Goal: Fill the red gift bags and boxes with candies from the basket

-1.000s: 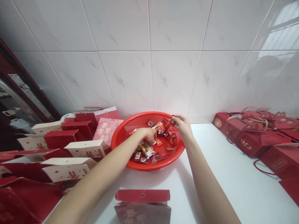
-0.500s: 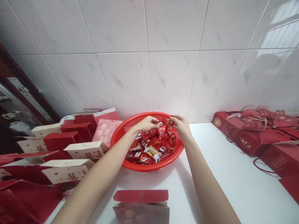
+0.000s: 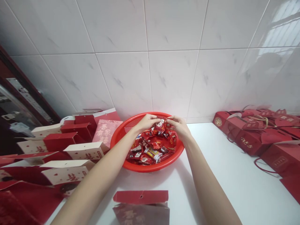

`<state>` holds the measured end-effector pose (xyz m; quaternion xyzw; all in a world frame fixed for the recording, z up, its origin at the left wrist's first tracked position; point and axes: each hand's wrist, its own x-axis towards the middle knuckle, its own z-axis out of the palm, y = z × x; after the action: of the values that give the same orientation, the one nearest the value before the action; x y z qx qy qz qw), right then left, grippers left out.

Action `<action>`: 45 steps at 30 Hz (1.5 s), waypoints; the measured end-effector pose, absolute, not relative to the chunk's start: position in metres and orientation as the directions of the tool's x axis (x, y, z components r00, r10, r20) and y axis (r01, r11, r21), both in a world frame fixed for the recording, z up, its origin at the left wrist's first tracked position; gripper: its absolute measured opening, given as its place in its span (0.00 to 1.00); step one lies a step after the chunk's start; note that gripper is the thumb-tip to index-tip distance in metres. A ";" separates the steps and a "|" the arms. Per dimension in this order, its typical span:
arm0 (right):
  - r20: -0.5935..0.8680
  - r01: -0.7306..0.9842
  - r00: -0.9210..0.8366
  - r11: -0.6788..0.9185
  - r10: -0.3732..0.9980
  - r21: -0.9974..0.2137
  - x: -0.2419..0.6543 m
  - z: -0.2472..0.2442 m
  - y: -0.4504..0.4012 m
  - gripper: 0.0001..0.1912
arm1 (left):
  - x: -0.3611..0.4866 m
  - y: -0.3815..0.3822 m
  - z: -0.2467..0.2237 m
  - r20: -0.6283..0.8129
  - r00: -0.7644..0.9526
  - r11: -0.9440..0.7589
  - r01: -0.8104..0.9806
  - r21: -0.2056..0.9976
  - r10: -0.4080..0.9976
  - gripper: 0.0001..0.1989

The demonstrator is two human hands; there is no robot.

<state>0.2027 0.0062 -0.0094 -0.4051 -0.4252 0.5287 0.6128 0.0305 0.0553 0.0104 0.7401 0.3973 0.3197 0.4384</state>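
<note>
A red plastic basket (image 3: 117, 137) on the white surface holds many wrapped candies (image 3: 152, 153), mostly red, one yellow and silver. Over its back left part is my left hand (image 3: 148, 122), fingers closed on the left side of a red candy with a white label (image 3: 159, 123). My right hand (image 3: 178, 125) is over the back right part, its fingertips bent together among candies near the same one; what they hold, if anything, is too small to make out. In front of the basket stands a red and pink box (image 3: 142, 206) with its top flap up.
Open red and cream boxes (image 3: 84, 150) stand in rows at the left, beside a pink box (image 3: 105, 131). Closed red boxes with cords (image 3: 255, 137) fill the right. A tiled wall (image 3: 173, 81) rises behind the basket.
The candies between my hands have shifted, and a white-labelled one now shows raised between my fingers. My right hand has moved slightly left; both forearms are nearly where they were.
</note>
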 end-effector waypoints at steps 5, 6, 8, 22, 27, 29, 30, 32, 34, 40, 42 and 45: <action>0.091 -0.274 -0.062 0.071 0.994 -0.959 0.202 -0.011 0.003 0.08 | 0.031 0.056 0.008 0.162 0.550 -0.364 0.281 0.888 0.819 0.17; 0.092 -0.265 -0.078 0.068 0.993 -0.962 0.202 -0.012 0.003 0.09 | 0.031 0.056 0.008 0.177 0.558 -0.384 0.279 0.880 0.810 0.18; 0.105 -0.254 -0.059 0.087 0.993 -0.963 0.203 -0.012 0.004 0.10 | 0.032 0.054 0.009 0.179 0.558 -0.394 0.292 0.871 0.810 0.20; 0.131 -0.293 0.201 0.187 0.971 -0.938 0.203 -0.013 0.010 0.13 | 0.023 0.045 0.005 -0.448 0.529 -0.381 0.842 0.381 0.721 0.20; 0.095 -0.312 0.231 0.166 0.968 -0.935 0.202 -0.011 0.010 0.12 | 0.024 0.045 0.013 -0.257 0.592 -0.446 0.772 0.452 0.763 0.26; 0.077 -0.313 0.245 0.154 0.967 -0.937 0.201 -0.010 0.009 0.12 | 0.024 0.046 0.014 -0.174 0.588 -0.452 0.750 0.484 0.790 0.27; 0.078 -0.305 0.244 0.152 0.967 -0.940 0.200 -0.009 0.008 0.12 | 0.024 0.046 0.014 -0.128 0.591 -0.459 0.728 0.509 0.796 0.27; 0.093 -0.281 0.224 0.156 0.970 -0.947 0.200 -0.008 0.007 0.12 | 0.023 0.047 0.013 -0.034 0.594 -0.477 0.678 0.560 0.804 0.25; 0.112 -0.259 0.196 0.161 0.974 -0.952 0.200 -0.007 0.006 0.12 | 0.024 0.049 0.011 0.044 0.596 -0.500 0.629 0.595 0.802 0.24; 0.103 -0.233 0.072 0.117 0.992 -0.965 0.200 -0.006 0.002 0.12 | 0.027 0.052 0.009 0.219 0.606 -0.543 0.424 0.725 0.765 0.23; 0.100 -0.236 0.049 0.109 0.994 -0.966 0.200 -0.007 0.002 0.11 | 0.028 0.053 0.008 0.245 0.610 -0.541 0.362 0.759 0.753 0.23; 0.084 -0.269 0.060 0.098 0.995 -0.958 0.199 -0.007 0.004 0.09 | 0.028 0.057 0.006 0.254 0.621 -0.513 0.280 0.811 0.741 0.23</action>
<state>0.1989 0.0045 -0.0075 -0.4149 -0.4371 0.5283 0.5981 0.0280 0.0567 0.0065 0.8155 0.3132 0.3023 0.3814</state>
